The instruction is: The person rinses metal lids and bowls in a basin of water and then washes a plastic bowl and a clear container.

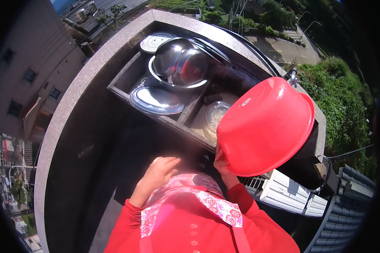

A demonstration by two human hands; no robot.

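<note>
In my right hand (pixel 222 166) is the rim of a red plastic basin (pixel 266 123), tipped on its side with its underside towards the upper left. My left hand (pixel 158 173) hangs empty in front of my floral apron, its thumb apart from the loosely curved fingers. A stone sink (pixel 190 112) with a divider lies ahead. Its left side bears a large steel basin (pixel 175 84) with shiny steel bowls (pixel 191 67) inside, and an oval-looking steel lid (pixel 156 99) leans in front. A clear round dish or lid (pixel 217 115) sits in the right compartment, partly hidden by the red basin.
A perforated steamer plate (pixel 156 41) rests in the far left corner. A granite-topped parapet (pixel 69 91) surrounds the sink, with a metal tap (pixel 293 76) and a black hose (pixel 250 41) along it. White ribbed panels (pixel 285 191) stand at the lower right.
</note>
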